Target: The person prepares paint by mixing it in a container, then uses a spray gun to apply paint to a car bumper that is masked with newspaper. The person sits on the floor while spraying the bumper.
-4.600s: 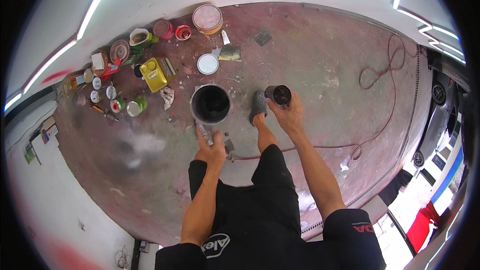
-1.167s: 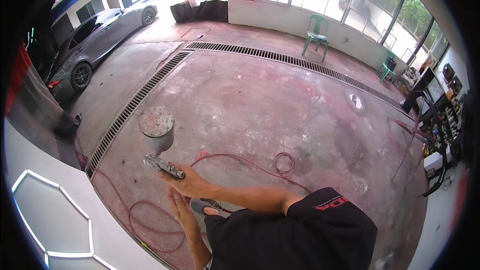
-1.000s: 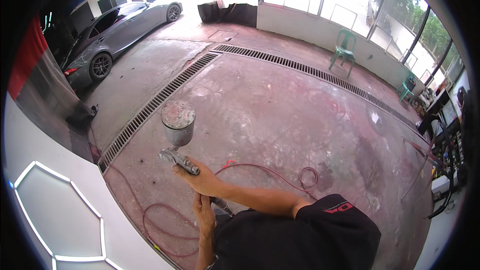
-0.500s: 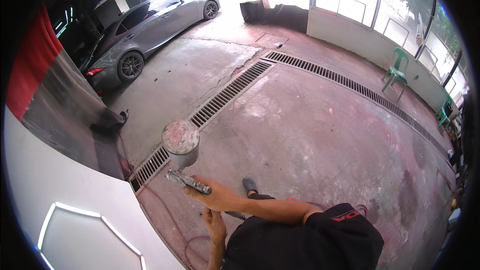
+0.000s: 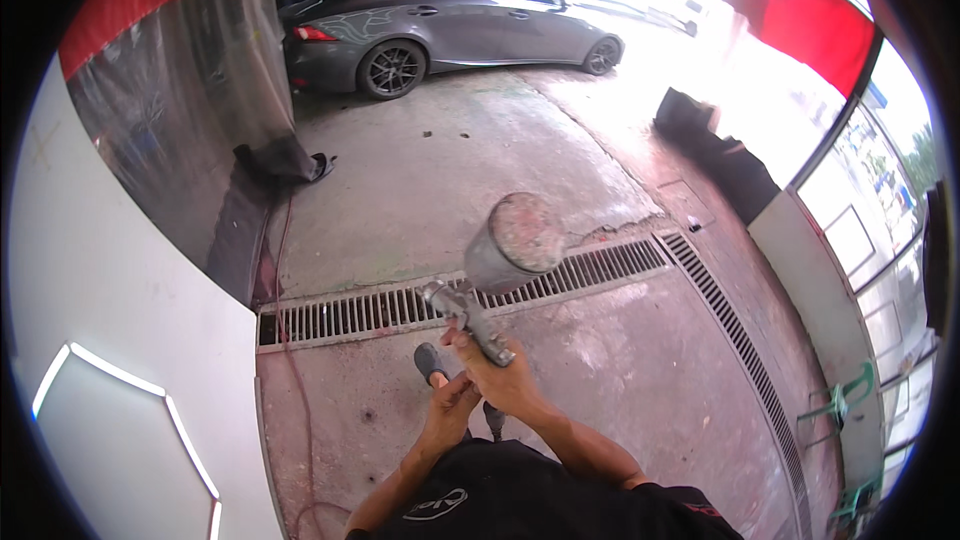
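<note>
My right hand is wrapped round a metal spray gun held in front of me. Its round grey cup sits on top, under a lid spotted with dried paint. My left hand is closed just below and left of the right one, against the lower part of the gun's grip. What its fingers pinch is hidden. A dark hose fitting hangs beneath the right hand.
A white panel stands close on my left, beside a red and clear curtain. A reddish hose trails over the floor. Drain grates cross ahead and run right. Beyond are a grey car and a green chair.
My view has turned left toward the car and panel. The spray gun, still in my right hand, now appears nearer the middle and its cup tilts to the right. My left hand stays beneath.
</note>
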A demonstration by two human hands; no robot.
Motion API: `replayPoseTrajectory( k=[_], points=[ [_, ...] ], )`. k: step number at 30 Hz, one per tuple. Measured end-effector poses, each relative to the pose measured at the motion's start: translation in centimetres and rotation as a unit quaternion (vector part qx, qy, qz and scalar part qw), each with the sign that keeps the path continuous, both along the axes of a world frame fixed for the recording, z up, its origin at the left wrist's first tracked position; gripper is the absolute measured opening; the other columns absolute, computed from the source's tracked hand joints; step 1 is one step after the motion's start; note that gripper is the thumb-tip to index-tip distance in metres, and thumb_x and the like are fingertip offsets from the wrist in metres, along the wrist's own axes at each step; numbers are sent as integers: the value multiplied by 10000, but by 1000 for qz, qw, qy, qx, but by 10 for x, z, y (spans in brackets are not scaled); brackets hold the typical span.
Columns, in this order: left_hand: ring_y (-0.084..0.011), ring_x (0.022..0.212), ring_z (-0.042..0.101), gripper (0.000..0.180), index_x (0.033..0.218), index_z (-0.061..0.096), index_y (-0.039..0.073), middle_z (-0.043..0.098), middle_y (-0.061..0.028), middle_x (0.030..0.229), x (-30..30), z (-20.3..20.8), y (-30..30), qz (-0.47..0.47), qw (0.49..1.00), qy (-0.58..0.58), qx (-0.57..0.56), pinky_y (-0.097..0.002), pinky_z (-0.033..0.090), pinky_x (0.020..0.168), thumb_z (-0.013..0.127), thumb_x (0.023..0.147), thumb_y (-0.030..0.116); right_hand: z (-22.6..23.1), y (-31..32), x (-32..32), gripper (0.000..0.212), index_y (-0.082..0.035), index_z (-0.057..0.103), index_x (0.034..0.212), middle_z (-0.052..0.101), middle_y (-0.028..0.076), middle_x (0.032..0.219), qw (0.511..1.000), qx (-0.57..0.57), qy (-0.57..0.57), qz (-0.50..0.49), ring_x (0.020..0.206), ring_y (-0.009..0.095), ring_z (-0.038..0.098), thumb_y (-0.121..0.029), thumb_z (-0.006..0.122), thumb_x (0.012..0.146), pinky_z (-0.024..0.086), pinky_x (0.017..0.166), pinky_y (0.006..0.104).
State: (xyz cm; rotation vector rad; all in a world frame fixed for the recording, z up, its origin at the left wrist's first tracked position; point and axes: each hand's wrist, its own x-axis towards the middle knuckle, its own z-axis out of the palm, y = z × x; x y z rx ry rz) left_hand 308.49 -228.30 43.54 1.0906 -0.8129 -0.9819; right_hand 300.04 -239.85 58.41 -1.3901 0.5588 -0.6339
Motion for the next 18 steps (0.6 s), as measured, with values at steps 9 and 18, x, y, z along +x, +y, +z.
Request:
replayPoseTrajectory(
  k=[9, 18],
  points=[
    [-159, 1246, 662, 485, 1525, 639, 80, 731, -75, 1403, 361, 67, -356, -183, 976, -113, 32, -371, 503, 1100, 731, 1089, 269, 76, -344, 310, 345, -27, 622, 1385, 733, 89, 1098, 990, -52, -56, -120, 599, 33, 449, -301, 581, 1180, 381, 518, 228],
    [-422, 1186, 727, 498, 1309, 715, 91, 767, -192, 1269, 615, -11, -684, -285, 843, -407, 207, -535, 548, 1014, 742, 986, 469, 119, -681, 584, 504, -51, 635, 1440, 710, 84, 1149, 964, -48, -136, -225, 538, 26, 352, -469, 494, 1196, 288, 497, 209]
  ],
)
